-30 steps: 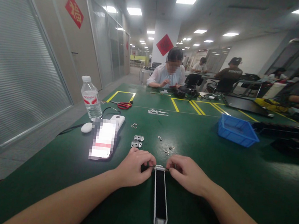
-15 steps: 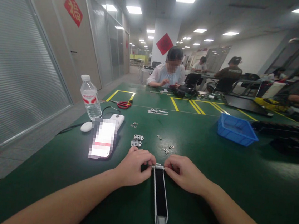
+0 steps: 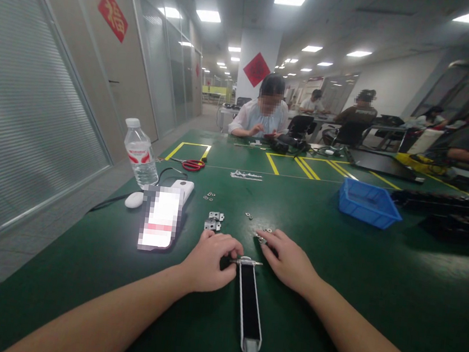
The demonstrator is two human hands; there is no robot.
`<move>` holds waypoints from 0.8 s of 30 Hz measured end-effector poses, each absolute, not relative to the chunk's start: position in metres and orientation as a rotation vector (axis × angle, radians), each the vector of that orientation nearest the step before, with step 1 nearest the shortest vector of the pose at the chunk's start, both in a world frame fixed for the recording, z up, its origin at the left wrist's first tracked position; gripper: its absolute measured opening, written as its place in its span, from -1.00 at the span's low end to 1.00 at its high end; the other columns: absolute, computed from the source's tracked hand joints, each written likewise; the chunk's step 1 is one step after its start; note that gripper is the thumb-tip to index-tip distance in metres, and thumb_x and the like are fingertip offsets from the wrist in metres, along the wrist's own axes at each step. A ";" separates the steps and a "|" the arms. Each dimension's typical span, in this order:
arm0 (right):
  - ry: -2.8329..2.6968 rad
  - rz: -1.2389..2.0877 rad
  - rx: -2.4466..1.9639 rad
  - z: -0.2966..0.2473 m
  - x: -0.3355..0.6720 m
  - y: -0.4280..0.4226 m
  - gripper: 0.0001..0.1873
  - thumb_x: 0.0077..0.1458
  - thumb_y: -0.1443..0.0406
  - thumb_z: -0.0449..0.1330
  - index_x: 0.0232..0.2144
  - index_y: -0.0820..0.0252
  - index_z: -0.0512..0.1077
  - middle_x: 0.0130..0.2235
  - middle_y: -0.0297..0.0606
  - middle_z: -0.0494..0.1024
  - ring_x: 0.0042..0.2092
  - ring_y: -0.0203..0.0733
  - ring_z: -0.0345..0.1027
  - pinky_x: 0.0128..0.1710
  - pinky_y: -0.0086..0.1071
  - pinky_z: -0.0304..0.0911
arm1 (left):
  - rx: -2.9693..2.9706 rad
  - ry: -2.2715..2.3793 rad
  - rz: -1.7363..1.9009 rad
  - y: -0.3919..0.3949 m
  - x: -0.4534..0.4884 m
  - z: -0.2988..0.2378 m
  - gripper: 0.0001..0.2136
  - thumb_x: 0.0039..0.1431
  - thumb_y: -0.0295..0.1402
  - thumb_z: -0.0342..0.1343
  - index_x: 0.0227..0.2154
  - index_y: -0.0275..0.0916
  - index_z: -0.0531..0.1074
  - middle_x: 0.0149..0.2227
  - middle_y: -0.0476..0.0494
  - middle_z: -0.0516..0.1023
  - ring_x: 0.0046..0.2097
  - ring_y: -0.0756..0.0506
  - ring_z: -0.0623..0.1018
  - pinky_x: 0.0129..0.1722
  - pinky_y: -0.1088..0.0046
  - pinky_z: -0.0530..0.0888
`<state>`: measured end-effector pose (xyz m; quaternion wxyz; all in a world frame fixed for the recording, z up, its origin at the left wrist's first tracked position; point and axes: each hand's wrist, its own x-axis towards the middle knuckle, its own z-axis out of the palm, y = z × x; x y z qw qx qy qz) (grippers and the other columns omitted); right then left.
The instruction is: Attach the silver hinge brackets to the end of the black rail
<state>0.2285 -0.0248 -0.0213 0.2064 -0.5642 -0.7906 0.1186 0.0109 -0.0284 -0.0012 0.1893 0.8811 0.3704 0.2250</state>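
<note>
Two grips here: left hand [image 3: 211, 262] pinching the thin 9-to-3 rod [image 3: 258, 263], right hand [image 3: 291, 263] nearer the metal bits [image 3: 261, 239] at its 10 o'clock, can't tell if it's pinching any.

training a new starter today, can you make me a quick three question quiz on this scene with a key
1. Multiple choice: What is the right hand nearest to?
A) the water bottle
B) the small metal parts
C) the blue bin

2. True or false: The left hand is at one end of the metal rod.

3. Fill in the blank: The scissors have ____ handles.

Key: 1. B; 2. True; 3. red
</note>
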 end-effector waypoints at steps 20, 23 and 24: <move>-2.071 0.346 -1.548 -0.022 0.234 -0.019 -0.89 0.07 0.40 0.12 -0.40 0.21 0.47 -0.41 -0.29 0.41 -0.38 -0.23 0.29 -0.36 -0.38 0.19 | 2.476 1.034 0.603 -0.030 0.011 0.002 -0.82 -0.03 -0.49 0.02 -0.32 -0.21 0.38 -0.35 -0.01 0.47 -0.25 -0.10 0.45 -0.15 0.29 0.19; -2.009 0.367 -1.556 -0.018 0.235 -0.020 -0.88 0.08 0.38 0.11 -0.39 0.21 0.46 -0.38 -0.26 0.44 -0.37 -0.22 0.30 -0.35 -0.36 0.21 | 2.477 1.025 0.608 -0.030 0.010 0.002 -0.83 -0.02 -0.48 0.02 -0.32 -0.21 0.38 -0.35 -0.01 0.47 -0.25 -0.10 0.45 -0.15 0.28 0.20; -1.992 0.388 -1.544 -0.015 0.236 -0.021 -0.88 0.09 0.37 0.11 -0.39 0.21 0.46 -0.37 -0.25 0.45 -0.36 -0.22 0.31 -0.34 -0.36 0.21 | 2.478 1.021 0.609 -0.030 0.010 0.002 -0.83 -0.02 -0.48 0.02 -0.32 -0.21 0.38 -0.35 -0.01 0.47 -0.25 -0.10 0.45 -0.15 0.28 0.20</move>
